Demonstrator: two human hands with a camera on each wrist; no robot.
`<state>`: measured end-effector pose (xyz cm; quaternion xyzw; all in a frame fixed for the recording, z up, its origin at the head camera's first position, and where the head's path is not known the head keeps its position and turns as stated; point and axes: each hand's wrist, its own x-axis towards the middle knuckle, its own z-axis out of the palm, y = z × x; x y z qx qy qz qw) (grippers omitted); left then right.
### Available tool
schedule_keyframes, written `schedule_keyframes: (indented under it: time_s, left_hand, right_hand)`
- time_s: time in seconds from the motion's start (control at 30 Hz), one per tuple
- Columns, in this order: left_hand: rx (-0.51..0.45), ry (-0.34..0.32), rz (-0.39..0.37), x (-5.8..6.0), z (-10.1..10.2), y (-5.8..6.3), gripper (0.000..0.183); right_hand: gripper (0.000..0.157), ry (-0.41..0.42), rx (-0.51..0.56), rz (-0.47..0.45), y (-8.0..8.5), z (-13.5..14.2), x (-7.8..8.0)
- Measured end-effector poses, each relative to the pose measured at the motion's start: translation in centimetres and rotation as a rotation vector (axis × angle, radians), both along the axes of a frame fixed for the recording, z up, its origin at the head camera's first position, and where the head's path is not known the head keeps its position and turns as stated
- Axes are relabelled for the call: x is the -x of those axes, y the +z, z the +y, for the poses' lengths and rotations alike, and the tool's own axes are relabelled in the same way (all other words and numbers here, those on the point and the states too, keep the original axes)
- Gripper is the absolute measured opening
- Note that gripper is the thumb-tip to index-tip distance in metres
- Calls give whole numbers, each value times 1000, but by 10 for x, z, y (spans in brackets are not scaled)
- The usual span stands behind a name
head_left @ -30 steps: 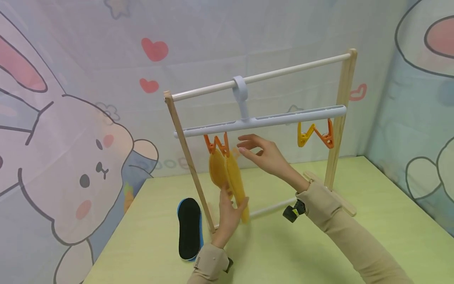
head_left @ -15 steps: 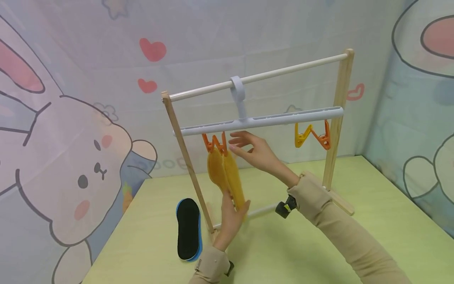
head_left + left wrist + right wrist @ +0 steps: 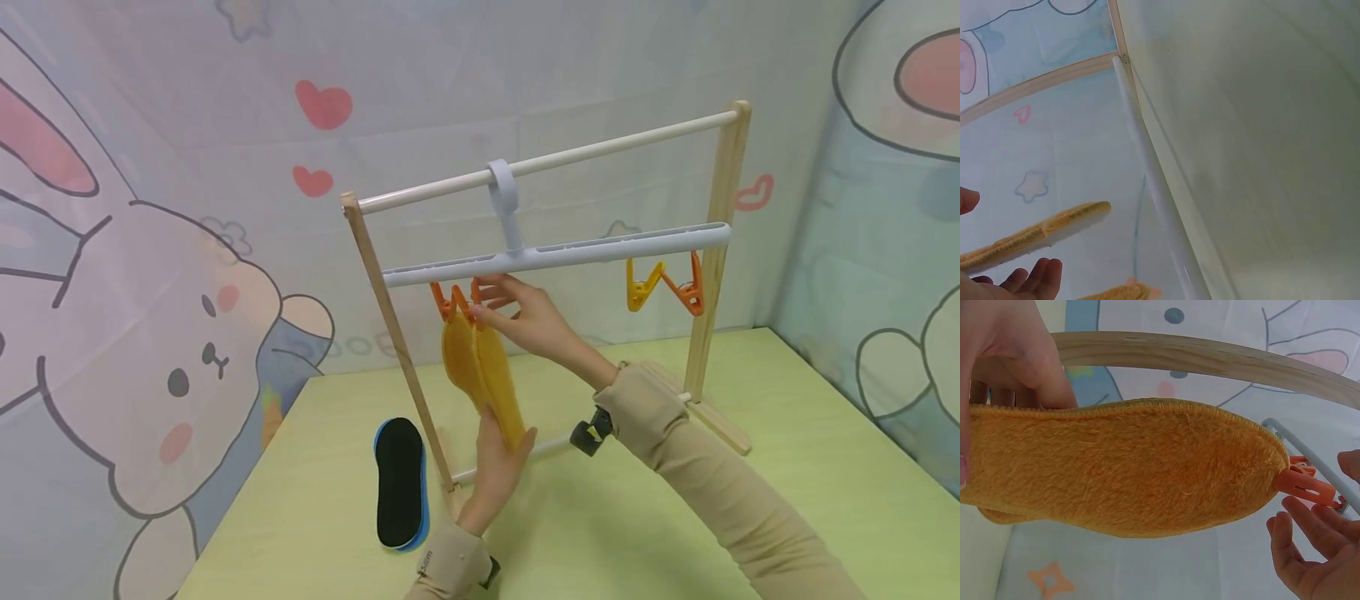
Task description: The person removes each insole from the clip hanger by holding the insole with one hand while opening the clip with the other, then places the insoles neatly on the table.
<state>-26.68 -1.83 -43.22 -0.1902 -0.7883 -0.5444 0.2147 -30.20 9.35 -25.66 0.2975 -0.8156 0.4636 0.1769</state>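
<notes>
Insole of yellow plush (image 3: pixel 497 379), the nearer of two, hangs at a slant, its upper tip in the mouth of an orange clip (image 3: pixel 1305 486) and its lower end between the thumb and fingers of the left hand (image 3: pixel 501 467). Those fingers lie behind it, loosely extended, with the thumb spread to the other side; in the left wrist view the thumb tip stands apart from the plush, and how firmly the hand bears on the insole cannot be made out. At the top, the right hand (image 3: pixel 534 321) has its thumb and fingers parted about the clip, the fingertips just beside it in the right wrist view, so these fingers are near the insole's tip rather than on the insole itself. Behind hangs the farther yellow insole (image 3: pixel 457 354), from a second orange clip (image 3: pixel 441 302). Both clips sit under the left part of a white hanger (image 3: pixel 622 249), hooked over the white rod (image 3: pixel 600 150) of a wooden rack. Toward the hanger's right end hang a yellow clip (image 3: pixel 638 293) and another orange clip (image 3: pixel 688 296). Left of the rack, on the tabletop (image 3: pixel 322 500), lies a black insole (image 3: pixel 399 483) with blue along its edge
</notes>
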Motion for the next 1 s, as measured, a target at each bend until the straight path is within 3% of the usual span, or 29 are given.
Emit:
schedule_keyframes:
  time_s: [0.27,0.63,1.0]
  left_hand:
    - [29,-7,128,-1,1,-3,36]
    - [78,-12,96,-5,4,-2,27]
    - [110,-32,134,-11,6,-3,30]
  right_hand:
    - [44,-13,-3,-1,1,-6,2]
    - [33,-58,28,32,5,-16,2]
    - [28,-125,-90,162,6,-17,-1]
